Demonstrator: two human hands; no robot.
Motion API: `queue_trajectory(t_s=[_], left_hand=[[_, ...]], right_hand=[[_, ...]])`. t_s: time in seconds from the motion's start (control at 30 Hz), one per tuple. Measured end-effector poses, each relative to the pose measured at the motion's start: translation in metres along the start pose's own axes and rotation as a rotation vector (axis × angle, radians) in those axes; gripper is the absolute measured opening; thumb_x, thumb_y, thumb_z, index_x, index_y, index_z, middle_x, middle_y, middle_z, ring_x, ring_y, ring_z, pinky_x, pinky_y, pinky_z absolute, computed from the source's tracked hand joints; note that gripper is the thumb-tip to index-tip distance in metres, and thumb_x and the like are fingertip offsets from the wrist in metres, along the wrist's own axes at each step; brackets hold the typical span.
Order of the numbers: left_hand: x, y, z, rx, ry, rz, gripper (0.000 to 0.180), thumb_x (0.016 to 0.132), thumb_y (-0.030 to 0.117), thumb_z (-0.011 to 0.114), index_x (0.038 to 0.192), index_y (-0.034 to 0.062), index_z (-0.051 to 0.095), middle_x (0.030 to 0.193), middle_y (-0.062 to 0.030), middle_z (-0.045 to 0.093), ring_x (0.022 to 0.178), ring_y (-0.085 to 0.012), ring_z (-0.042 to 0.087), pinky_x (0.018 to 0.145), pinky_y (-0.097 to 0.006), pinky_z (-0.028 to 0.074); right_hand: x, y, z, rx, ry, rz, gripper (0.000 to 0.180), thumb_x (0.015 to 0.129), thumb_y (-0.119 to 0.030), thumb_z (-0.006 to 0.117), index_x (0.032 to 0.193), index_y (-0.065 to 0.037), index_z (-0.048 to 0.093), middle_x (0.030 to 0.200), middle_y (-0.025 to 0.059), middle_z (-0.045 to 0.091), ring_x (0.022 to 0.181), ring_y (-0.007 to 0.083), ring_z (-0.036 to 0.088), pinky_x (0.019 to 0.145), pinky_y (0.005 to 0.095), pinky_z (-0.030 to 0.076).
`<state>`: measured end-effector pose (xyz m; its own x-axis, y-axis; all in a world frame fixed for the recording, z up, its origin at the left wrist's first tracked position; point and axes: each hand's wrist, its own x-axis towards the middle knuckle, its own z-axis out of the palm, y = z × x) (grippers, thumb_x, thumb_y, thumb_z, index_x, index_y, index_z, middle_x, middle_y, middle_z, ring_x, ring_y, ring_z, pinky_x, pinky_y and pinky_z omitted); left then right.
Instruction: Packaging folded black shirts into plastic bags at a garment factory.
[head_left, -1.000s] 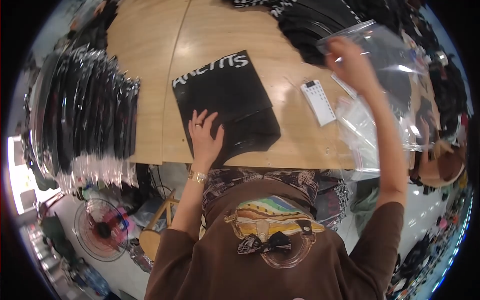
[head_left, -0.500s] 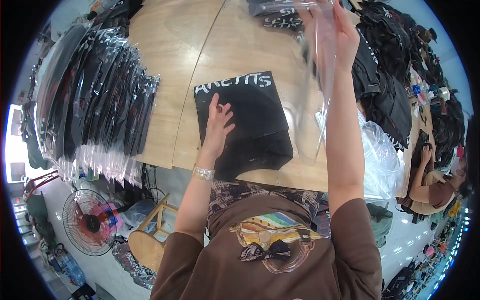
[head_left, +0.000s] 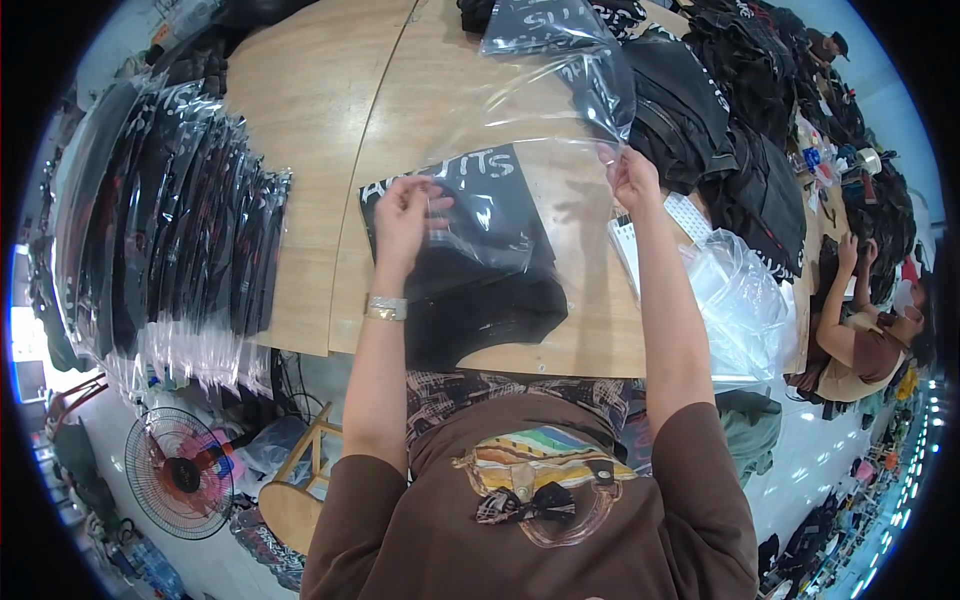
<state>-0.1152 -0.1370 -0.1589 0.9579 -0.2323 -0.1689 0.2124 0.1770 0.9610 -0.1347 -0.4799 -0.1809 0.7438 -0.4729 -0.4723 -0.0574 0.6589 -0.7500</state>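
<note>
A folded black shirt (head_left: 470,270) with white lettering lies on the wooden table (head_left: 310,120) in front of me. I hold a clear plastic bag (head_left: 540,130) stretched above it. My left hand (head_left: 405,210) pinches the bag's near left edge over the shirt's top. My right hand (head_left: 633,175) grips the bag's right edge, raised above the table. The bag's far end curls up over a pile of black garments.
A long stack of bagged black shirts (head_left: 170,220) fills the table's left side. Loose black garments (head_left: 720,110) are piled at the right, beside a heap of clear bags (head_left: 740,300) and a white card (head_left: 690,215). Another person (head_left: 860,330) sits at the far right. A fan (head_left: 180,470) stands below.
My left hand has lifted off the shirt and taken the bag's edge. My right hand has brought the bag down and spread it over the shirt.
</note>
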Motion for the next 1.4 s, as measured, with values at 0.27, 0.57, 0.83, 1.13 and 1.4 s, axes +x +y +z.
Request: queue_trajectory(t_s=[0.27,0.57,0.83,1.13,1.4], left_hand=[[-0.043,-0.027,-0.052,0.064,0.137,-0.184,0.037,0.087,0.000,0.045,0.122,0.0007,0.033,0.091,-0.0167,0.058,0.076,-0.0225,0.064,0.057,-0.028,0.054],[-0.097,-0.042,-0.055,0.125,0.019,-0.220,0.078,0.073,-0.007,0.059,0.135,0.0070,0.014,0.094,-0.0162,0.054,0.082,-0.0181,0.062,0.066,-0.027,0.052],[-0.106,-0.039,-0.031,0.368,0.059,-0.070,0.087,0.076,-0.004,0.056,0.141,0.0121,0.001,0.086,-0.0115,0.061,0.073,-0.0147,0.062,0.062,-0.024,0.050],[-0.107,-0.036,-0.021,0.488,0.184,0.033,0.092,0.076,-0.005,0.058,0.141,0.0132,-0.004,0.088,-0.0105,0.056,0.072,-0.0139,0.060,0.059,-0.024,0.049],[-0.110,-0.032,-0.006,0.488,0.276,-0.008,0.089,0.074,-0.003,0.062,0.142,0.0154,0.008,0.113,-0.0187,0.039,0.090,-0.0237,0.058,0.067,-0.030,0.049]], right_hand=[[-0.004,0.043,0.048,-0.862,0.038,-0.111,0.012,0.082,-0.011,0.051,0.075,-0.001,0.055,0.066,0.0107,0.060,0.044,0.0148,0.052,0.039,0.0290,0.043],[0.017,0.063,0.061,-1.677,0.110,-0.525,0.024,0.075,-0.015,0.053,0.080,0.008,0.059,0.066,0.0226,0.062,0.060,0.0300,0.064,0.063,0.0358,0.052],[-0.039,0.045,0.034,-1.042,-0.254,-0.331,0.054,0.079,-0.035,0.063,0.116,0.001,0.048,0.080,0.0081,0.062,0.069,0.0123,0.058,0.055,0.0249,0.043],[-0.107,0.042,-0.031,-1.156,-0.355,0.126,0.054,0.069,-0.018,0.068,0.116,-0.002,0.047,0.079,0.0073,0.063,0.066,0.0096,0.055,0.053,0.0213,0.039],[-0.143,0.051,-0.046,-0.838,-0.347,0.119,0.051,0.073,-0.006,0.063,0.119,-0.002,0.043,0.080,0.0077,0.065,0.061,0.0074,0.054,0.051,0.0197,0.037]])
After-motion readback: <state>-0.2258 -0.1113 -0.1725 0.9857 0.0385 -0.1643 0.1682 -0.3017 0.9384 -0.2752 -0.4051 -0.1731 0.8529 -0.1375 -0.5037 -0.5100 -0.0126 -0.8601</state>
